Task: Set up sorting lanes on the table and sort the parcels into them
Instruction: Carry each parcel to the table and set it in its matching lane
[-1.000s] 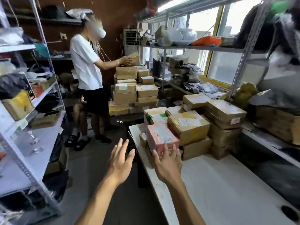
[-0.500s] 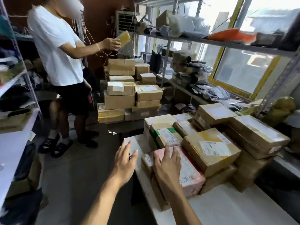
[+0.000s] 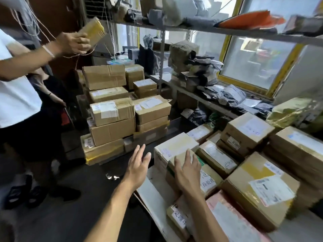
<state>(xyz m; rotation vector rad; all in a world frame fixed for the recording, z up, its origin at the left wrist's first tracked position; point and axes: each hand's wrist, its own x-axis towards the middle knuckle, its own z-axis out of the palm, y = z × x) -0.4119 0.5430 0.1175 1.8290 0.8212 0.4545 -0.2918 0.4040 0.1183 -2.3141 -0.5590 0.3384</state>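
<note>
Daylight enters through the yellow-framed window (image 3: pixel 253 65) beyond and to the right of the fingers (image 3: pixel 187 155), leaving its panes overexposed and washed out. The floor (image 3: pixel 52 215) left of the fingers lies in deep shadow. Motion blur smears the other person's hand (image 3: pixel 73 43) and the shelf (image 3: pixel 227 30) above, and wide-angle distortion bends the frame edges.

Your parcels (image 3: pixel 244 165) sit packed edge to edge on the white table (image 3: pixel 153 198), mostly brown taped cartons with white labels. A green-edged box (image 3: pixel 208 179) lies flat near the table's front corner, a white-topped carton (image 3: pixel 176 145) just behind it. A pink parcel (image 3: pixel 234 222) lies nearest you, beside a large carton (image 3: pixel 258 191) with yellow tape. Taller cartons stack at the right.
</note>
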